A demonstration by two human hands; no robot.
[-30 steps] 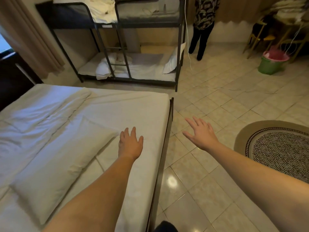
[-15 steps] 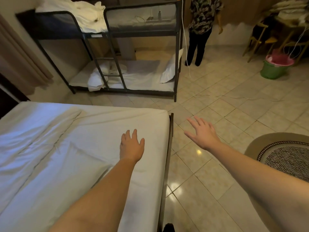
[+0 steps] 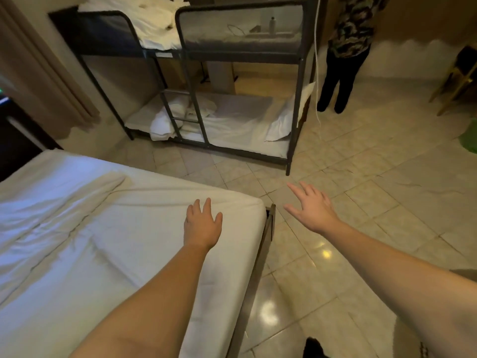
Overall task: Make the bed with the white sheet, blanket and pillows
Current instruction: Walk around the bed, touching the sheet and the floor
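I've moved along from the pillow to the bed's far right corner (image 3: 254, 202): left hand (image 3: 202, 224) spread flat over the white sheet (image 3: 124, 228), right hand (image 3: 312, 208) splayed above the floor tiles (image 3: 374, 200) (both empty); tucking likely next.

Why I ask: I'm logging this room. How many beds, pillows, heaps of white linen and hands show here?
Beds: 2, the near bed and the bunk bed
Pillows: 1, the pillow on the lower bunk
Linen heaps: 2, the upper heap and the lower heap
Hands: 2, the left hand and the right hand
Total: 7
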